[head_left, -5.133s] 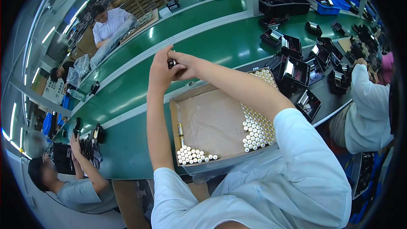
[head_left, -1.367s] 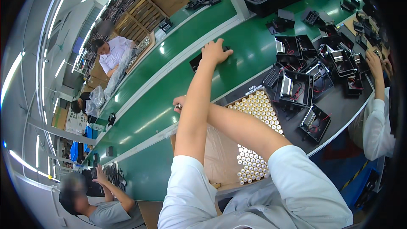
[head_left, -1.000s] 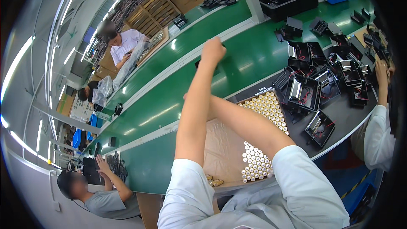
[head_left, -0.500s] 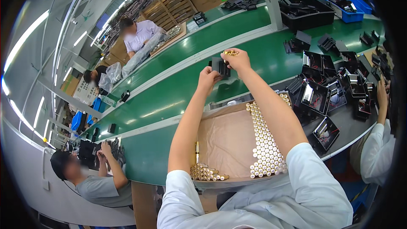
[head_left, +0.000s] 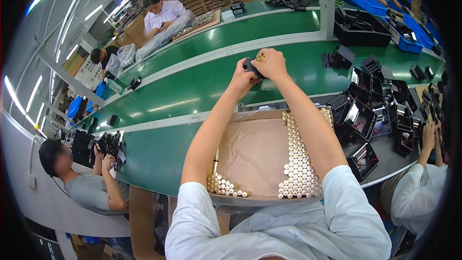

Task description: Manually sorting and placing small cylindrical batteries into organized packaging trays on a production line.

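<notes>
Above the green conveyor belt (head_left: 192, 91), the left hand (head_left: 242, 76) grips a small black holder (head_left: 250, 66) from its left side. Touching it on the right, the right hand (head_left: 272, 63) pinches gold-tipped batteries (head_left: 260, 58) at the holder's upper edge.

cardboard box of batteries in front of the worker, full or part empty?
Part empty. The shallow brown cardboard box holds upright gold-topped batteries only along its right side, plus a small cluster at the near left corner; bare liner shows between.
</notes>
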`<state>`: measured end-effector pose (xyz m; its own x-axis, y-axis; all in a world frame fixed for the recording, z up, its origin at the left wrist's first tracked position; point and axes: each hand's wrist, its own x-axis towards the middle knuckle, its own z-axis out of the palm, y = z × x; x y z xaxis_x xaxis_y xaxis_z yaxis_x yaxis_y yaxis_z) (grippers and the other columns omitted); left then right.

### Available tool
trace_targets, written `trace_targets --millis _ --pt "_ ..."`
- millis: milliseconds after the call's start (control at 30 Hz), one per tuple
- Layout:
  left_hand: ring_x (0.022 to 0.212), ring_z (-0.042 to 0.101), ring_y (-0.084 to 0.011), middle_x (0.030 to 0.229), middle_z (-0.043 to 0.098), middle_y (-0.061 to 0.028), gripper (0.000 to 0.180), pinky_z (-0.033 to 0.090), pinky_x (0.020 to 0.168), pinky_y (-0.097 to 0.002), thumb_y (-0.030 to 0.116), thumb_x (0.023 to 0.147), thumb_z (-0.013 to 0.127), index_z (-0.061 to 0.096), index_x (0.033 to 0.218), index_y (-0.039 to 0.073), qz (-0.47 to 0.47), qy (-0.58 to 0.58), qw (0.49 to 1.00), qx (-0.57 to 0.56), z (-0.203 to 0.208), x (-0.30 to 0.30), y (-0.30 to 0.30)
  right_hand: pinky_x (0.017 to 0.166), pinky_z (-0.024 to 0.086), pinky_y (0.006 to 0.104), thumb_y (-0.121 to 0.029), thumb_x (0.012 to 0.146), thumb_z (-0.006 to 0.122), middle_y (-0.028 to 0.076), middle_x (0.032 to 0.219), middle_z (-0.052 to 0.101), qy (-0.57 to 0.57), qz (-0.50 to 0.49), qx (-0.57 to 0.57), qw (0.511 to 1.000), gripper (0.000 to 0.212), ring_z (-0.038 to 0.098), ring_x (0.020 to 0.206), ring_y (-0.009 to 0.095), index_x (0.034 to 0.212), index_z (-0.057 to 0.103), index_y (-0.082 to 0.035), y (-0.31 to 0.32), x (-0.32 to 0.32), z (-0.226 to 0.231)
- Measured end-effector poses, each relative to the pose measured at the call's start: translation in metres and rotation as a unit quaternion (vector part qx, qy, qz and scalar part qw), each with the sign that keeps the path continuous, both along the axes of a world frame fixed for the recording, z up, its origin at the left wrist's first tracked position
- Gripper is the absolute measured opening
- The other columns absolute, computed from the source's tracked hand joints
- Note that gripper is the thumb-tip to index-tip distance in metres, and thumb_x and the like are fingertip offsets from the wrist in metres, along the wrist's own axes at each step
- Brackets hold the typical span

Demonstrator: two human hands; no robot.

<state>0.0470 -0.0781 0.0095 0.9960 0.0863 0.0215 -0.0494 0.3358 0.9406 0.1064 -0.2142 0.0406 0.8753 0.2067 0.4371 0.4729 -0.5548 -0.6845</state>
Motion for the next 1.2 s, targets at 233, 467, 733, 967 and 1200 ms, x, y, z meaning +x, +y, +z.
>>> trace_targets --millis 233,467,733,967,1200 --pt "0.106 0.056 -0.0360 0.129 0.043 -0.0255 0.075 0.056 0.088 -0.0464 -0.012 0.077 0.045 0.026 0.146 0.011 -0.004 -0.011 0.999 -0.048 0.006 -0.007 -0.009 0.066 0.056 0.0388 -0.022 0.072 0.078 0.012 0.079 0.072 0.026 0.017 -0.039 0.999 0.020 0.068 0.068 0.030 0.087 0.075 -0.008 -0.001 -0.016 0.023" --pt "0.107 0.055 -0.0374 0.130 0.045 -0.0240 0.065 0.056 0.090 -0.0485 -0.006 0.081 0.047 0.032 0.142 0.011 0.015 -0.002 0.994 -0.111 0.009 -0.009 -0.003 0.066 0.056 0.0388 -0.021 0.071 0.078 0.012 0.078 0.072 0.011 0.000 -0.064 0.998 0.021 0.067 0.067 0.030 0.088 0.076 -0.009 0.010 -0.015 0.021" --pt "0.109 0.056 -0.0375 0.126 0.048 -0.0242 0.044 0.057 0.087 -0.0498 0.005 0.093 0.054 0.039 0.134 0.005 0.045 -0.003 0.984 -0.173 0.001 0.009 0.040 0.059 0.053 0.0327 -0.026 0.073 0.080 0.007 0.074 0.071 0.139 0.088 0.123 0.979 0.026 0.061 0.058 0.020 0.089 0.076 -0.006 0.027 -0.016 0.040" --pt "0.110 0.057 -0.0374 0.127 0.047 -0.0262 0.046 0.059 0.082 -0.0495 0.007 0.095 0.061 0.036 0.134 0.000 0.206 0.042 0.973 -0.092 0.004 -0.017 0.058 0.064 0.052 0.0293 -0.023 0.075 0.081 0.006 0.078 0.073 -0.040 0.152 0.076 0.985 0.026 0.063 0.065 0.017 0.094 0.076 -0.006 0.035 -0.046 0.000" --pt "0.107 0.059 -0.0366 0.125 0.047 -0.0272 0.060 0.060 0.082 -0.0492 0.001 0.089 0.067 0.031 0.136 -0.001 0.171 0.060 0.975 -0.130 0.016 -0.047 0.071 0.065 0.052 0.0290 -0.024 0.076 0.082 0.005 0.074 0.070 -0.091 0.202 0.034 0.975 0.025 0.062 0.065 0.018 0.091 0.075 -0.005 0.045 -0.055 0.005"
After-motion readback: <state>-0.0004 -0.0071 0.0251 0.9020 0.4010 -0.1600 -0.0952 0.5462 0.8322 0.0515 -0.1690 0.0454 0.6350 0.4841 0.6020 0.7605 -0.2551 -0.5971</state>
